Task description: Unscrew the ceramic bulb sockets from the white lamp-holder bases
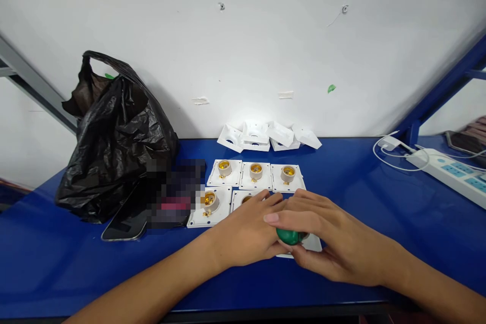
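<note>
"On a blue table [341, 192] against a white wall [243, 61], what does my head camera show in the hands?"

"The right hand [341, 243] pinches a rounded green handle [289, 236], likely a screwdriver's, between thumb and forefinger, over the right end of the front row of white base plates [235, 180]. The left hand [246, 238] lies across that row, back upward, its fingertips partly masked; I cannot tell from here whether it grips anything."

"How far along would I put the work?"

"Partway, by my judgement. Three round lamp holders [287, 173] sit on the back plates and two more in front, one half covered by the left hand. The plate beneath the right hand is mostly hidden, so I cannot call it finished. White square covers [281, 134] lie heaped by the wall; no lamp holder I can see wears one, so capping looks to remain."

"And the handle's lie?"

"Its rounded end seems to face up toward me and slightly left. The long axis probably runs down beneath the fingers, but no shaft shows clearly, so I cannot confirm it."
</note>
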The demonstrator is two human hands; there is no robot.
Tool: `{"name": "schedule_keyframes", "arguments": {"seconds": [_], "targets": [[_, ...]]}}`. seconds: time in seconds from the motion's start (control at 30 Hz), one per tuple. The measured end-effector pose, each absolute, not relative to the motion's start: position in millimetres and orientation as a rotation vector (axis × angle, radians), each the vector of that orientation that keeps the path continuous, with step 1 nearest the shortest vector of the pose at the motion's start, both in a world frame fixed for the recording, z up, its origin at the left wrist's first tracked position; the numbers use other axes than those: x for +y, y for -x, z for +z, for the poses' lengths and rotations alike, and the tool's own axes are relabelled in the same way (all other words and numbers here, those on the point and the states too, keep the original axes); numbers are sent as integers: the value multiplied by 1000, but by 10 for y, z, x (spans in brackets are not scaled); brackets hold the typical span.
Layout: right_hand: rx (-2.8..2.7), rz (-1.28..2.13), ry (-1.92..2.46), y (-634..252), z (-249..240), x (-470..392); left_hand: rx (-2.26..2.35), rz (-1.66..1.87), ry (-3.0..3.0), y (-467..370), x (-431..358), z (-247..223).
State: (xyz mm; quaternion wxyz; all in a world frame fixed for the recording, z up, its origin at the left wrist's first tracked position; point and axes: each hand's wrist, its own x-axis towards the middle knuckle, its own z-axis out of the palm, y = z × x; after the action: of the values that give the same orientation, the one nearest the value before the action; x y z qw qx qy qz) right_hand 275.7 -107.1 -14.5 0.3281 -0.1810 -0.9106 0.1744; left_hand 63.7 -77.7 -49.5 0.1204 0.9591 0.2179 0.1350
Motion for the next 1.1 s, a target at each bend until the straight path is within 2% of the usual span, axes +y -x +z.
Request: {"name": "schedule_keyframes", "arguments": {"seconds": [0.9,1.1], "targets": [[-2357,432,388,-2706,-153,-1075,622,340,-2816,-657,-726,-493],[-2180,418,612,-2804,-191,-952,666,327,-2889,-707,-757,-436]]}}
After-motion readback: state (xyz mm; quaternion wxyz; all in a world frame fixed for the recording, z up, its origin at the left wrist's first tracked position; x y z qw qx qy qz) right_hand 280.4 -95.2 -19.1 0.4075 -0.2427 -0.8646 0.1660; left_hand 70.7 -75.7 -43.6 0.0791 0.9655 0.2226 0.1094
